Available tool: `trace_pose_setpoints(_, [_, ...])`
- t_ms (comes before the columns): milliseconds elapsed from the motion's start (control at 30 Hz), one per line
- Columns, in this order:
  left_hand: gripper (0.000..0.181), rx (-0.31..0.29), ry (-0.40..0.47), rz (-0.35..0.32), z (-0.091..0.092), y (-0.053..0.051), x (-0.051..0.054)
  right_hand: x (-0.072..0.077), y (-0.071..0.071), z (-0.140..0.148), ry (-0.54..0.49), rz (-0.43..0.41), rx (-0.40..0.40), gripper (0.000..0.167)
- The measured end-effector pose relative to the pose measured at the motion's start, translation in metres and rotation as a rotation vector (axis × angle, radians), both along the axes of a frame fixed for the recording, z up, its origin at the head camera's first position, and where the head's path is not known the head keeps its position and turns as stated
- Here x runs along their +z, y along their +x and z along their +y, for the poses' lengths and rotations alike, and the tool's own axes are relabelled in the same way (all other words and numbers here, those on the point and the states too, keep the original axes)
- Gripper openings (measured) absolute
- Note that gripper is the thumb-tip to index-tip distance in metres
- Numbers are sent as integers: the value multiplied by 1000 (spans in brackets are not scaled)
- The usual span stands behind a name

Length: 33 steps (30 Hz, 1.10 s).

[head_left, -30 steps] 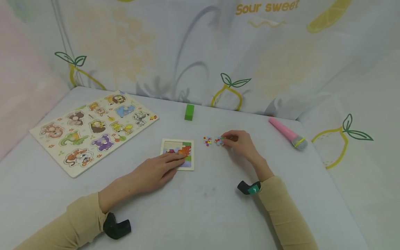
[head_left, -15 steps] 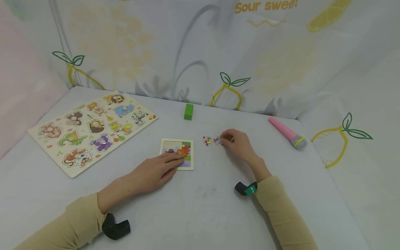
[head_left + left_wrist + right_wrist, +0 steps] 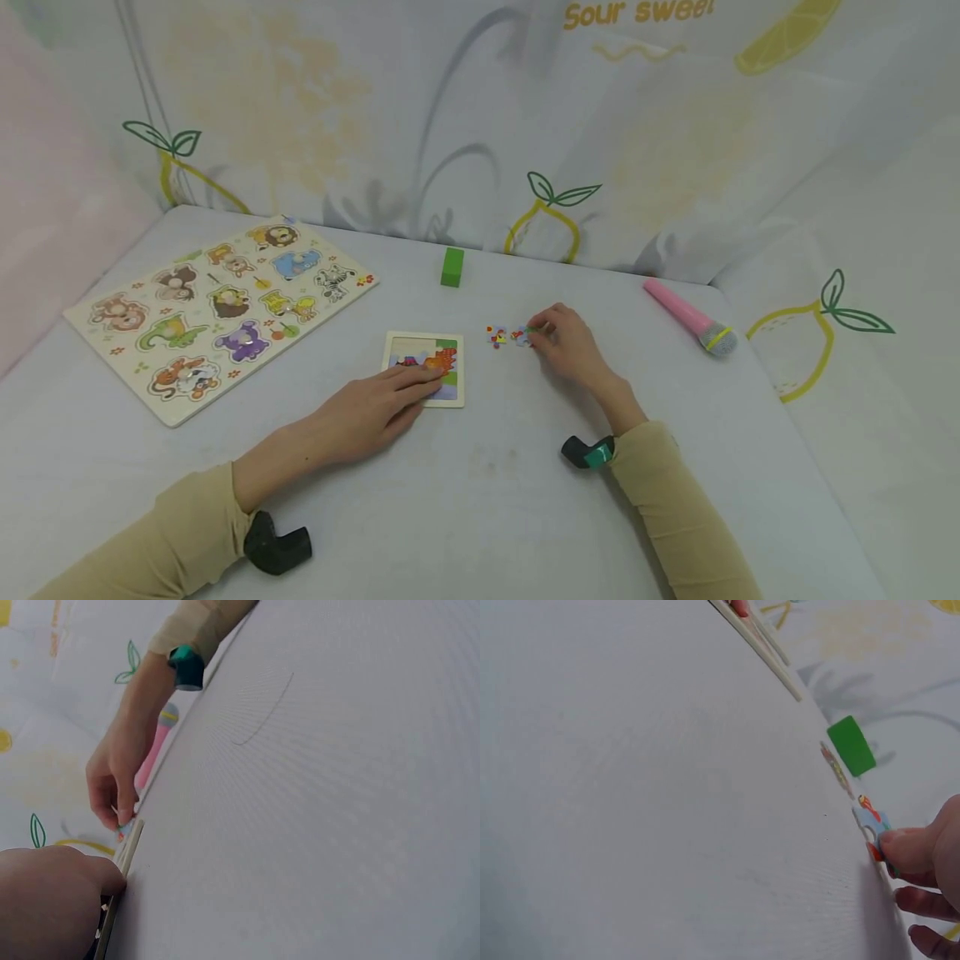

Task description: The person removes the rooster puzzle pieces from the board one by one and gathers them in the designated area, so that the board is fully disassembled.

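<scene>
I see the left hand [image 3: 367,412] resting, fingers extended, on a small square pale-framed picture puzzle [image 3: 461,371]. Right of that, the right hand [image 3: 570,346] pinches a light-blue printed jigsaw piece [image 3: 870,818] beside a multicoloured jigsaw piece [image 3: 496,337].

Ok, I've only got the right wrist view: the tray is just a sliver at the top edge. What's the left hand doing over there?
Observer: In the head view, the left hand rests across the lower-left part of the small framed jigsaw tray.

Operator: Copy. The loose jigsaw piece between the tray and my right hand is nearly edge-on to me. Which face is up?

Observer: The printed one; red and yellow show on it from above.

Operator: And what's on the far side of my hand, away from the tray?

Observer: A pink microphone lies on the table, its grey head pointing toward the person's side.
</scene>
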<state>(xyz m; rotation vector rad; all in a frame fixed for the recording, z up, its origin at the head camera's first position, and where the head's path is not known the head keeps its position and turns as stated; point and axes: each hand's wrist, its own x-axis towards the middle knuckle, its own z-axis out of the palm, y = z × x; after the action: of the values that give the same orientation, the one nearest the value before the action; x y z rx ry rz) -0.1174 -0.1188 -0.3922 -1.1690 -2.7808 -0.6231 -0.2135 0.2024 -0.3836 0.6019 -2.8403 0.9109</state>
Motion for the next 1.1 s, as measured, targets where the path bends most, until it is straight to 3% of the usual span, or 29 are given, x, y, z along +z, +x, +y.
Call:
trace_pose_setpoints(267, [43, 5, 2, 14, 0, 0, -1, -2, 0, 0, 5, 11, 31, 16])
trace_pose_setpoints(767, [44, -1, 1, -3, -1, 0, -2, -3, 0, -1, 0, 22, 8, 8])
trace_pose_setpoints(1100, [44, -3, -2, -8, -1, -1, -2, 2, -3, 7, 9, -30, 28, 20])
